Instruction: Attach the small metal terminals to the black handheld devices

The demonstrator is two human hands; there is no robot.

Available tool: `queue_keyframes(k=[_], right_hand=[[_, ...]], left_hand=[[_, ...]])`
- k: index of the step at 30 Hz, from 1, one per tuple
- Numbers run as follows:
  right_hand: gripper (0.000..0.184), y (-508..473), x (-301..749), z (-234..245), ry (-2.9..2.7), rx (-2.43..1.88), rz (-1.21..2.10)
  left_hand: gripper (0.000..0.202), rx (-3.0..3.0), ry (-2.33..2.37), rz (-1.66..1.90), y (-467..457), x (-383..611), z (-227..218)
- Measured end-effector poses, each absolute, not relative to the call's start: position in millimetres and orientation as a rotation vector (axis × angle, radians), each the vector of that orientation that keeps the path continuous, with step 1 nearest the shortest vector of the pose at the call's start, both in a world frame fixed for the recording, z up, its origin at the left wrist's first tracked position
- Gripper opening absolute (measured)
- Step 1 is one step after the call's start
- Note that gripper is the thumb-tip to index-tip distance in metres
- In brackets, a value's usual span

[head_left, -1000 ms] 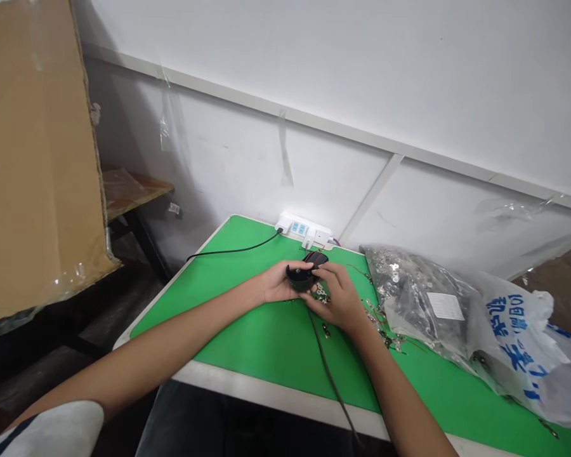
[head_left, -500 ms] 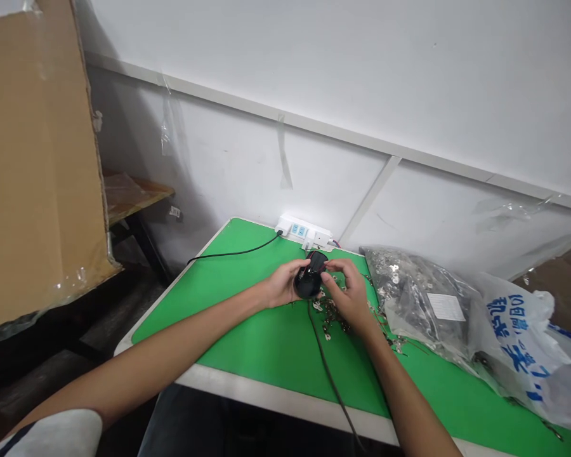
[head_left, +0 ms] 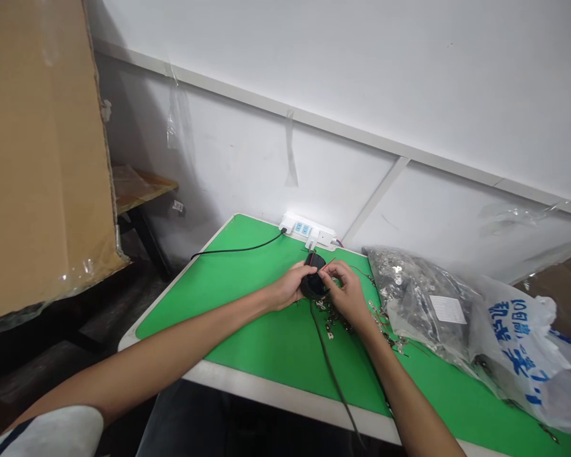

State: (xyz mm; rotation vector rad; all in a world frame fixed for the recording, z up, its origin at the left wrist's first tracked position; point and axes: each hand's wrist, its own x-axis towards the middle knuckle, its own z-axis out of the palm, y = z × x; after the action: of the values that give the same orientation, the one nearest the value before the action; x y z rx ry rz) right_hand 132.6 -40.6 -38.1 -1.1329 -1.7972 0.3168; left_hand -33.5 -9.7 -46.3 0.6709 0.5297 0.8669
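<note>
**Black part gripped from both sides**

I see the black part point(head_left: 313, 284) low over the green mat point(head_left: 261, 346). The left hand point(head_left: 289, 289) is curled snugly around the part's left side. The right hand point(head_left: 348, 296) pinches its right edge with narrow fingertips. A dark cable point(head_left: 328, 368) runs from the part toward me. Small metal pieces point(head_left: 335, 318) lie just right of the part, a power strip point(head_left: 309, 230) behind it, and a plastic bag point(head_left: 419, 295) further right

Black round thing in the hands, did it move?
No. The black round part stays just in front of the white power strip, only turned a bit.
</note>
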Motion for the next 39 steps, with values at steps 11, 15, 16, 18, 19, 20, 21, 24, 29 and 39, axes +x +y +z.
queue_keyframes(k=[11, 15, 16, 18, 19, 20, 21, 24, 29, 39], right_hand=[[0.017, -37, 123, -44, -1.756, -1.13, 0.335], [0.02, -34, 127, -45, -1.73, -1.124, 0.366], [0.021, -34, 128, -45, -1.721, -1.121, 0.379], [0.021, -34, 131, -44, -1.705, -1.107, 0.417], [0.021, -34, 133, -44, -1.697, -1.095, 0.437], [0.021, -35, 134, -43, -1.686, -1.08, 0.462], [0.021, -35, 135, -42, -1.675, -1.065, 0.491], [0.023, -36, 136, -41, -1.649, -1.034, 0.57], [0.023, -35, 132, -43, -1.592, -1.071, 0.655], [0.023, -36, 129, -40, -1.595, -1.151, 0.607]], left_hand=[[0.023, 0.637, 0.617, 0.95, -18, -33, -43], [0.024, 0.642, 0.647, 0.924, -16, -34, -42], [0.021, 0.649, 0.645, 0.914, -15, -34, -41], [0.012, 0.657, 0.634, 0.888, -13, -35, -39], [0.009, 0.657, 0.627, 0.866, -12, -35, -37], [0.007, 0.655, 0.619, 0.839, -11, -36, -36], [0.009, 0.651, 0.613, 0.809, -9, -37, -33], [0.017, 0.627, 0.622, 0.746, -7, -39, -28], [0.017, 0.62, 0.631, 0.748, -7, -38, -26], [0.008, 0.683, 0.634, 0.842, -13, -34, -26]])
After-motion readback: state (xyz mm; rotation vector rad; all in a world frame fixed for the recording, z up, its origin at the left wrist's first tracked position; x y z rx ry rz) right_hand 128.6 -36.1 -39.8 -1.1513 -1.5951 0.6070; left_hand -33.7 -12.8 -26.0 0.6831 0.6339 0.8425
